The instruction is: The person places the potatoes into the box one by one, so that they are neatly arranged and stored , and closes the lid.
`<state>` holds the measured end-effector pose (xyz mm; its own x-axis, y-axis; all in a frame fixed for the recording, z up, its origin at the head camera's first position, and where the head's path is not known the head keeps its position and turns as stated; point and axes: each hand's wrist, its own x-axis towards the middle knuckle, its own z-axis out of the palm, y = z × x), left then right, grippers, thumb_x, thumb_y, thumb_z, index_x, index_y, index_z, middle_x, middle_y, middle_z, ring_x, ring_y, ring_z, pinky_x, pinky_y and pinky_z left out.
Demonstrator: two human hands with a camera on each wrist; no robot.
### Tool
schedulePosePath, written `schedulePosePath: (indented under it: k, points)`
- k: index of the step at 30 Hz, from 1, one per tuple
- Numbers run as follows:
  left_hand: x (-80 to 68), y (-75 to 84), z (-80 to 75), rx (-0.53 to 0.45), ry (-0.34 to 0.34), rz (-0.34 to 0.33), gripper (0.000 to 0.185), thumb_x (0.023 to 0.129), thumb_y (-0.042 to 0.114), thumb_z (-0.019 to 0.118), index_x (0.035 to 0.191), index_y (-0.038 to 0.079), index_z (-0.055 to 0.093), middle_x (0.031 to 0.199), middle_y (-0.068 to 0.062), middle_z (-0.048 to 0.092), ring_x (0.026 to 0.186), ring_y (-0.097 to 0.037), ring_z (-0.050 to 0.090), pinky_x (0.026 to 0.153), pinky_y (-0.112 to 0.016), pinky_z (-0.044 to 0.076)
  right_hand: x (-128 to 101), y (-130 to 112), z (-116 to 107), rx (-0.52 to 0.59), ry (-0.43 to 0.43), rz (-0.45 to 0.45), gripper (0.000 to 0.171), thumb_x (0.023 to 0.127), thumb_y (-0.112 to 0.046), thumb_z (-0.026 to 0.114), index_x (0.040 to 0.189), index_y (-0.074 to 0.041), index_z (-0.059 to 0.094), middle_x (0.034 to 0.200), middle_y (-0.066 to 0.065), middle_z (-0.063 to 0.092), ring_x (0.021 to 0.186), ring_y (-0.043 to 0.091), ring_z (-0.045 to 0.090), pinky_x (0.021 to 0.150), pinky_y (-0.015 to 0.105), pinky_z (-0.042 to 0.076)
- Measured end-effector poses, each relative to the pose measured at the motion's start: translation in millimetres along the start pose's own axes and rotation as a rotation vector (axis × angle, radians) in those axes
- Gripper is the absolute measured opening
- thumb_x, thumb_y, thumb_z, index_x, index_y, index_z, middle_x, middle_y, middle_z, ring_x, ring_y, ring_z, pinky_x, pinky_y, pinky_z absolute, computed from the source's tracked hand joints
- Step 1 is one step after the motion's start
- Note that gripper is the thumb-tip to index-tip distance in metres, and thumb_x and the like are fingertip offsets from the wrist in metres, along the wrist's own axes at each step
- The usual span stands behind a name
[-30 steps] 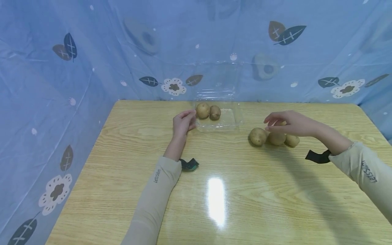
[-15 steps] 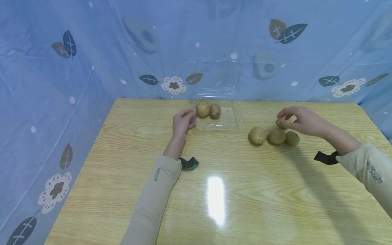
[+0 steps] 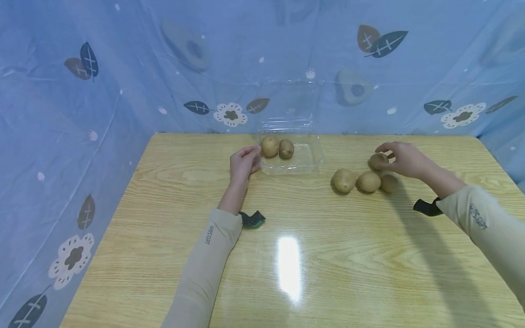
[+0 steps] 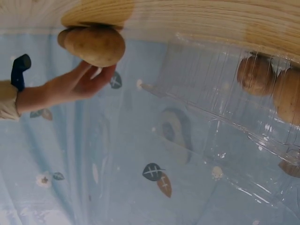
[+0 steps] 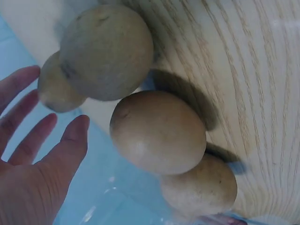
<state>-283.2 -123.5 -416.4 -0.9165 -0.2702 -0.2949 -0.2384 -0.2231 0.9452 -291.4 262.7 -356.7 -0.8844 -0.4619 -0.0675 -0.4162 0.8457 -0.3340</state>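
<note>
The right hand (image 3: 404, 158) reaches out over the bench (image 3: 287, 255), its fingers curled round a potato (image 3: 378, 161) that it holds just above and behind a row of three potatoes (image 3: 368, 181) lying on the wood. The forearm runs in from the right edge, in a beige sleeve (image 3: 486, 228) with a dark strap (image 3: 426, 207) at the wrist. In the right wrist view the fingers (image 5: 28, 112) look spread, and the potatoes fill most of the frame.

The left hand (image 3: 244, 163) lies on the bench with loosely curled fingers, its fingertips against the left wall of a clear tray (image 3: 305, 161). Whether it grips the wall or only touches it cannot be told. Its forearm stretches straight forward from the lower middle.

The tray stands at the far middle of the bench, its clear lid (image 3: 291, 105) raised against the blue curtain (image 3: 123, 68). Two potatoes (image 3: 277, 147) sit side by side in its left part, touching; the right part is bare plastic.

A second ago the right hand hovered over the row with the fingers pointing down at the middle potato. Half a second ago it had moved back and right, to the potato behind the row. Now that potato sits in its fingers, clear of the others. The left hand, tray and the two potatoes inside have not shifted.
</note>
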Motion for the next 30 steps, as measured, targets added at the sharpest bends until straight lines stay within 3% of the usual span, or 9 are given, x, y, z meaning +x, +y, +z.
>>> schedulePosePath:
  k: [15, 24, 30]
  points:
    - [2.0, -1.7, -0.7, -0.008, -0.004, 0.014, 0.025, 0.081, 0.024, 0.069, 0.100, 0.008, 0.067, 0.090, -0.001, 0.064, 0.078, -0.011, 0.060, 0.055, -0.017, 0.054, 3.0, 5.3, 9.1, 0.003, 0.046, 0.038, 0.036, 0.078, -0.008, 0.067, 0.111, 0.003, 0.059, 0.116, 0.034, 0.052, 0.090, 0.046, 0.059, 0.074, 0.054, 0.050]
    - [1.3, -0.7, 0.6, -0.007, -0.023, 0.007, 0.026, 0.082, 0.024, 0.068, 0.102, 0.008, 0.066, 0.099, -0.004, 0.064, 0.088, -0.014, 0.062, 0.060, -0.018, 0.056, 3.9, 6.9, 9.9, 0.010, 0.022, 0.050, 0.034, 0.082, -0.012, 0.066, 0.112, 0.002, 0.057, 0.115, 0.034, 0.052, 0.088, 0.045, 0.060, 0.071, 0.053, 0.050]
    - [1.2, -1.1, -1.9, -0.003, -0.013, 0.003, 0.025, 0.082, 0.023, 0.068, 0.101, 0.008, 0.066, 0.098, -0.003, 0.064, 0.087, -0.014, 0.062, 0.061, -0.018, 0.056, 6.7, 1.8, 8.0, -0.005, 0.022, 0.005, 0.032, 0.081, -0.010, 0.065, 0.110, 0.001, 0.058, 0.107, 0.030, 0.058, 0.084, 0.040, 0.061, 0.066, 0.046, 0.051]
